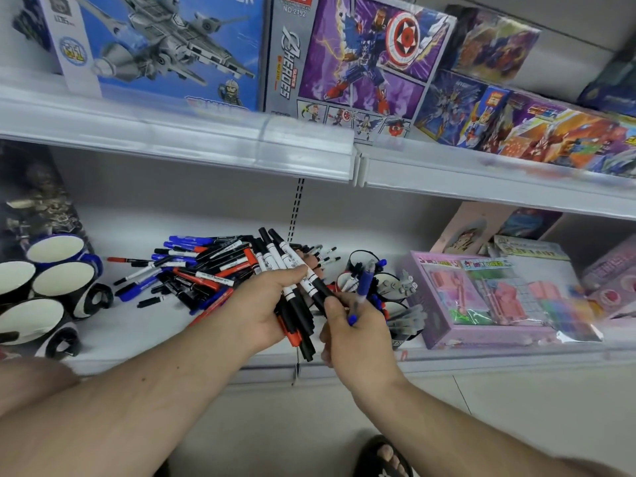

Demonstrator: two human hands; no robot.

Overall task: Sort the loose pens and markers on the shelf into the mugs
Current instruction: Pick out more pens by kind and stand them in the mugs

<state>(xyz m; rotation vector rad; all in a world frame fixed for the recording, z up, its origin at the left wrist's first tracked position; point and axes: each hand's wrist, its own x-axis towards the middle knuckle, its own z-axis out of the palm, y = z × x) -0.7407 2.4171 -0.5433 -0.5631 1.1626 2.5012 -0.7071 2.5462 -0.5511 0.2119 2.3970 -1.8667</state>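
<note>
My left hand [265,304] grips a bundle of black-and-white markers [292,270] above the shelf's front edge. My right hand [358,325] pinches a blue pen [364,284] upright and touches the bundle's lower end. A loose pile of blue, red and black pens [199,266] lies on the white shelf [144,328] behind my left hand. Several empty dark mugs with cream insides [63,280] stand at the far left. Black mugs holding pens [389,287] stand just right of my hands, partly hidden by my right hand.
A pink toy box [488,297] sits right of the filled mugs. Boxed building-brick sets [351,56] fill the upper shelf, whose front rail [206,139] overhangs the pens. A dark figure box [34,197] stands behind the empty mugs. My sandalled foot [382,456] is on the floor below.
</note>
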